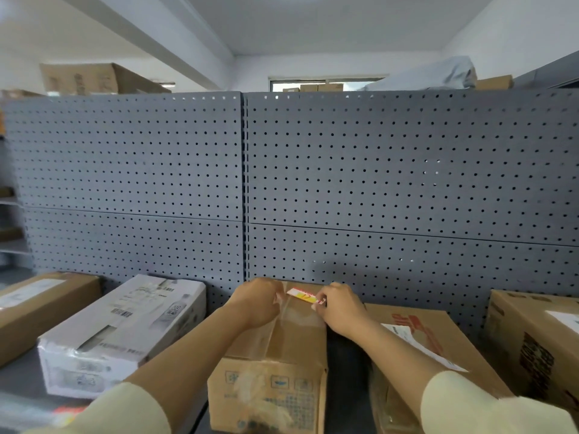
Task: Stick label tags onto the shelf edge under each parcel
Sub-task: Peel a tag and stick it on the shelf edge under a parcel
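While the left hand [260, 303] and right hand [340, 311] are each pinching one end of the label tag [302, 295] in a narrow grip above the middle parcel [282, 355], peeling its backing slowly is likely sparing it creases.

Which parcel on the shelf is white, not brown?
The white parcel, second from the left, with a bottle printed on it. All the others are brown cardboard.
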### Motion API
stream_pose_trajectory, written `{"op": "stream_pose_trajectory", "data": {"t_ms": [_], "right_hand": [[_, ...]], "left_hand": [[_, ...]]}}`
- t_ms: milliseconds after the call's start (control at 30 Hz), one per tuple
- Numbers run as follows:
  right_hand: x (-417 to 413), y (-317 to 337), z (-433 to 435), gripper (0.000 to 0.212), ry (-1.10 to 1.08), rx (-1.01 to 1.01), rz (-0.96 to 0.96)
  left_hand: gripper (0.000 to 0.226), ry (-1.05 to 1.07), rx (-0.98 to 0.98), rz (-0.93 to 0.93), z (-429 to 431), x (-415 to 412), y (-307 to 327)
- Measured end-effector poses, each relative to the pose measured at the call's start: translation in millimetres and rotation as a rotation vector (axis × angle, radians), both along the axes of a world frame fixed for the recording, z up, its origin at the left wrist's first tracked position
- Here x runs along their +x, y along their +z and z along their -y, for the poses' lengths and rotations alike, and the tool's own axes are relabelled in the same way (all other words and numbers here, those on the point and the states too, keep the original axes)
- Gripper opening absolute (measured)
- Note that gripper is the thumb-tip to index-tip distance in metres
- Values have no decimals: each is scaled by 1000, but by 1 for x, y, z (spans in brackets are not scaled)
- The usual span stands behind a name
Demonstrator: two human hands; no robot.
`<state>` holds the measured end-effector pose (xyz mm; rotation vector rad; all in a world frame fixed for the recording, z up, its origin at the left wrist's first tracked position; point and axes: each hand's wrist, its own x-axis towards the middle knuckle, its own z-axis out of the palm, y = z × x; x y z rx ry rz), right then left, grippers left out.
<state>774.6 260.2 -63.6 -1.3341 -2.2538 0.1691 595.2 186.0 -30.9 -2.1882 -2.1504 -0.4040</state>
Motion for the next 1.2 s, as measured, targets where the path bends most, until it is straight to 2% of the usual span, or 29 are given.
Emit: {"op": "stream_pose_trajectory", "data": {"t_ms": [200, 500, 633, 733, 833, 967, 1200], "right_hand": [[-16, 0, -27, 21, 10, -23, 33], [-35, 1, -50, 36, -70, -158, 188], [-37, 8, -61, 38, -126, -409, 72], [-35, 13, -64, 36, -175, -500, -17], [-34, 12, -64, 40, -211, -506, -74], [-29, 11, -59, 17, -170, -403, -107], [-7, 23, -31, 21, -179, -238, -136]], "left_hand": [[33, 12, -13, 18, -16, -10, -4], [35, -19, -14, 17, -29, -12, -4], [35, -33, -19, 11, -30, -10, -6], [35, -58, -10, 14, -31, -10, -9], [37, -76, -14, 2, -31, -11, -10], [32, -96, -28, -15, -31, -7, -7], [25, -158, 16, -11, -27, 18, 0]]}}
